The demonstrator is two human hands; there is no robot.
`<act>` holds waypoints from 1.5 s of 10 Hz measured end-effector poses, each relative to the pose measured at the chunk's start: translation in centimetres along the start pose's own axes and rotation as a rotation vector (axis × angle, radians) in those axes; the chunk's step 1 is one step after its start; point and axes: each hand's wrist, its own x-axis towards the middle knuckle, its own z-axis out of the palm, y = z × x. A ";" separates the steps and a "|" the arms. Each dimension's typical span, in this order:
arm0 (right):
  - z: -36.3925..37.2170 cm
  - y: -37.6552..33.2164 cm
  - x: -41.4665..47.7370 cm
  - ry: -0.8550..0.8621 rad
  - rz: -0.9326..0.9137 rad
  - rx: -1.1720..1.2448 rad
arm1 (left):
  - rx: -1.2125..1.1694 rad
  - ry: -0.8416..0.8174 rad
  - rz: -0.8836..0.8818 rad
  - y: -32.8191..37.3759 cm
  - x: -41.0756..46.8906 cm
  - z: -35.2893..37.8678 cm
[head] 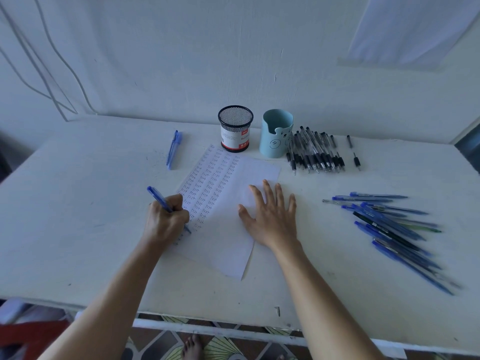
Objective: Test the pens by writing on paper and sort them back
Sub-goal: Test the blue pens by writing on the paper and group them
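Observation:
My left hand [166, 219] grips a blue pen [159, 198] with its tip down on the left side of a white paper sheet [223, 229]. The sheet carries several columns of the handwritten word "Test". Flat on the sheet's right part lies my right hand [270, 216], fingers spread, holding nothing. A fan of blue pens [389, 227] lies at the right of the table. A bunch of black-grip clear pens [314, 149] lies at the back, beside a light blue bear cup [275, 133]. Left of that cup stands a black mesh pen cup [235, 128].
Two blue pens [172, 149] lie together at the back left of the white table [78, 203]. Two short black pen parts [353, 152] lie right of the black-grip bunch. A wall rises directly behind the cups. The table's front edge is near my elbows.

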 end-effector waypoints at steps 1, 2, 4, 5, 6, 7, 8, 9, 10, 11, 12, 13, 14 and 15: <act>0.0 0.0 0.0 -0.001 -0.001 -0.001 | -0.012 -0.006 -0.015 0.0 0.0 0.0; 0.0 0.0 0.0 0.002 -0.003 -0.002 | -0.034 -0.002 -0.026 0.0 0.1 0.0; 0.1 0.0 0.0 0.001 -0.003 -0.004 | -0.013 -0.013 -0.005 -0.1 -0.1 0.1; 0.1 0.0 0.1 0.002 -0.003 -0.011 | -0.016 -0.028 -0.002 0.1 -0.1 0.1; 0.1 0.0 0.1 -0.001 -0.004 -0.013 | -0.068 -0.019 -0.023 -0.1 -0.1 0.3; 0.1 0.0 0.1 -0.005 0.000 -0.005 | -0.074 -0.037 -0.033 -0.4 0.0 0.4; 0.1 0.0 0.0 0.001 -0.001 -0.004 | -0.052 -0.058 -0.040 -0.3 0.2 0.4; 0.1 0.0 0.1 0.009 -0.003 0.003 | -0.064 -0.055 -0.048 -0.2 0.1 0.4; 0.1 0.0 0.0 0.016 -0.005 -0.006 | -0.074 -0.047 -0.035 -0.4 0.1 0.4; 0.1 0.0 0.0 0.016 -0.006 -0.003 | -0.076 -0.044 -0.023 -0.5 0.3 0.3; 0.1 -0.1 0.1 0.014 -0.004 0.003 | -0.238 -0.057 -0.059 -0.2 0.5 0.0; 0.0 -0.1 0.0 0.012 -0.004 0.000 | -0.515 -0.039 -0.123 0.1 0.8 -0.6; -0.1 0.0 0.0 0.011 -0.005 -0.003 | -0.601 -0.010 -0.162 0.4 0.8 -0.5; 0.0 0.0 0.1 -0.003 -0.001 -0.001 | -0.544 -0.017 -0.146 0.0 1.2 -0.4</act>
